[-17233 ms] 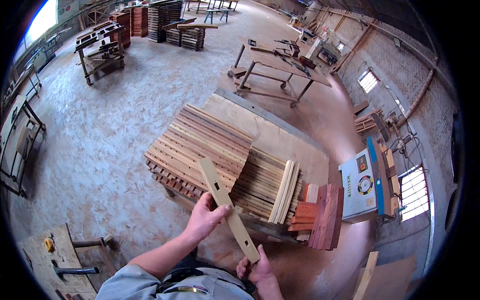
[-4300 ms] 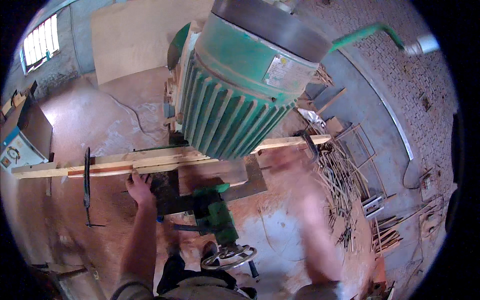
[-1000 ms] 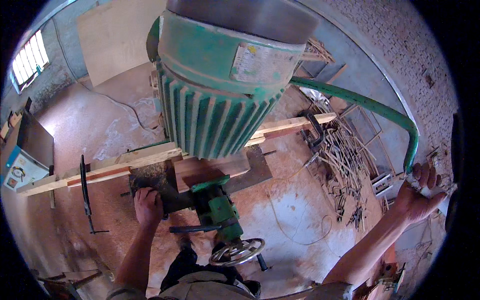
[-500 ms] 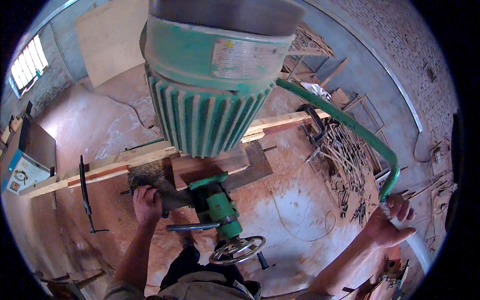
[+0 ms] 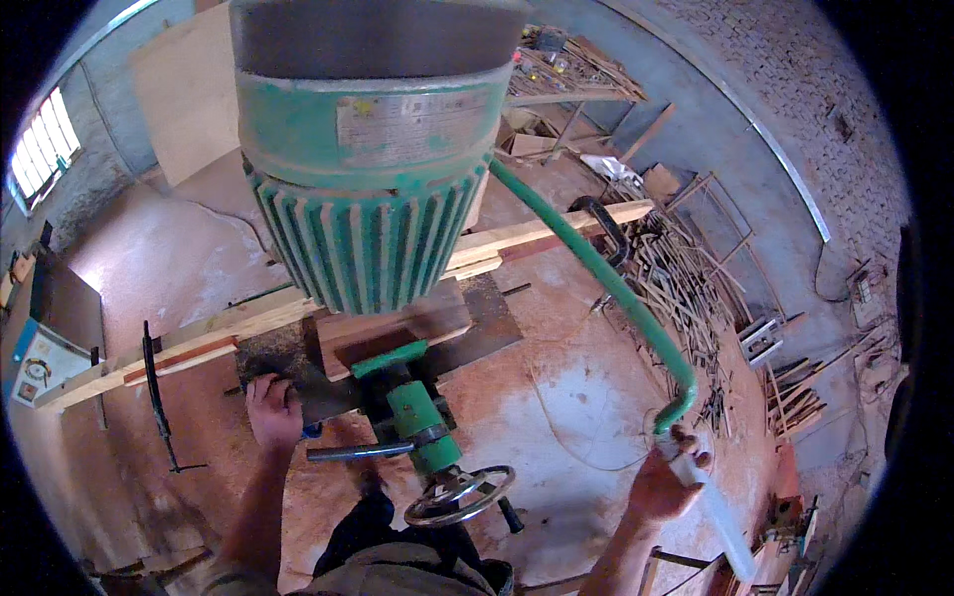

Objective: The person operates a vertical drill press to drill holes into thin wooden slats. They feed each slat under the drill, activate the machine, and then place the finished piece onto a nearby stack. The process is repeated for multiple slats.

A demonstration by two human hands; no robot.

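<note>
My right hand (image 5: 661, 485) is wrapped tight around the pale grip at the end of the long green lever (image 5: 606, 288), low and far to the right of the big ribbed green motor (image 5: 370, 189), while my left hand (image 5: 273, 409) presses flat, fingers together, on the edge of the dark machine table (image 5: 288, 372) just below and left of that motor. Between my hands, beneath the motor, a metal handwheel (image 5: 459, 495) sits on the green column (image 5: 422, 427). Behind the motor, long wooden boards (image 5: 209, 333) run across the table from left to right, with scrap strips (image 5: 686, 288) piled on the floor beyond.
</note>
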